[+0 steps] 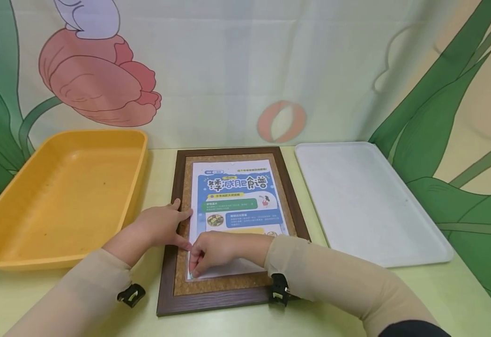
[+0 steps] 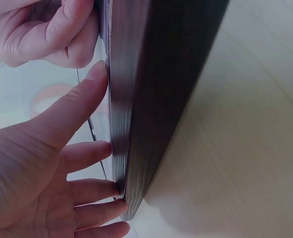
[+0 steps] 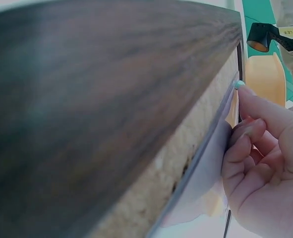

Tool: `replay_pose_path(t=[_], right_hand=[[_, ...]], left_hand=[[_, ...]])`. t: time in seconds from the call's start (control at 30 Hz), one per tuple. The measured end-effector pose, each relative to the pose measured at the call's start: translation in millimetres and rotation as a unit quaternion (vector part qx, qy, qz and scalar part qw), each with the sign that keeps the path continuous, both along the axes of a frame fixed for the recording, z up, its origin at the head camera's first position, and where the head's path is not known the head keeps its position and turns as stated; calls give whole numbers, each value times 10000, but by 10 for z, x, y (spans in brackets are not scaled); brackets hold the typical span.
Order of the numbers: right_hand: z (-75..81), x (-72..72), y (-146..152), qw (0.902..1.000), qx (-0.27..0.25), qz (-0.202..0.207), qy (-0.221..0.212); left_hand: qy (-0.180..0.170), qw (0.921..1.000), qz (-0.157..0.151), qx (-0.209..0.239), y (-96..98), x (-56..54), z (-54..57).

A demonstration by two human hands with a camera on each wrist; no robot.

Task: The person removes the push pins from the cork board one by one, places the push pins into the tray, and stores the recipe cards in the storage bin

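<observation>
A printed sheet (image 1: 237, 196) with a blue heading lies on a cork board (image 1: 224, 287) in a dark wooden frame (image 1: 212, 302). At the sheet's lower left corner, my right hand (image 1: 213, 252) holds a small pale teal push pin (image 3: 239, 85) against it, other fingers curled. The pin's point is hidden. My left hand (image 1: 163, 227) rests with spread fingers on the frame's left side, its thumb by the sheet's edge. In the left wrist view, the left fingertips (image 2: 104, 148) touch the dark frame side.
On the left stands a yellow tray (image 1: 72, 187) with raised walls. A white tray (image 1: 368, 201) lies to the right of the frame. Behind the pale table (image 1: 321, 318) hangs a printed curtain (image 1: 212, 75). Both wrists wear black camera straps.
</observation>
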State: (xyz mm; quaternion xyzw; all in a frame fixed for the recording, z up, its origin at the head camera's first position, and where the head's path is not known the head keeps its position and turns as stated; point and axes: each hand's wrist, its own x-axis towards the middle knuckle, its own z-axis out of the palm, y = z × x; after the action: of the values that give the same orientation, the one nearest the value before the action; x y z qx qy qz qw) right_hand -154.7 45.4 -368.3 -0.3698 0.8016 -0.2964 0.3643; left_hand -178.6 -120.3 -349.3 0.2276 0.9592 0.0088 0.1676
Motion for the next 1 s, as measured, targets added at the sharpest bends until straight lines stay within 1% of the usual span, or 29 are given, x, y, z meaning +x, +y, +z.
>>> replay_pose_path(t=[0.17, 0.3, 0.6, 1.0], right_hand=[[-1, -14, 0, 9998, -39, -16, -201], [-6, -20, 8, 9996, -74, 11, -260], [6, -27, 18, 9996, -111, 52, -264], [-24, -34, 29, 9994, -195, 117, -264]], left_hand=[[7, 10000, 10, -28, -7, 1, 2], [11, 10000, -11, -9, -1, 5, 13], [17, 10000, 14, -37, 3, -1, 19], [-53, 9999, 57, -111, 21, -8, 5]])
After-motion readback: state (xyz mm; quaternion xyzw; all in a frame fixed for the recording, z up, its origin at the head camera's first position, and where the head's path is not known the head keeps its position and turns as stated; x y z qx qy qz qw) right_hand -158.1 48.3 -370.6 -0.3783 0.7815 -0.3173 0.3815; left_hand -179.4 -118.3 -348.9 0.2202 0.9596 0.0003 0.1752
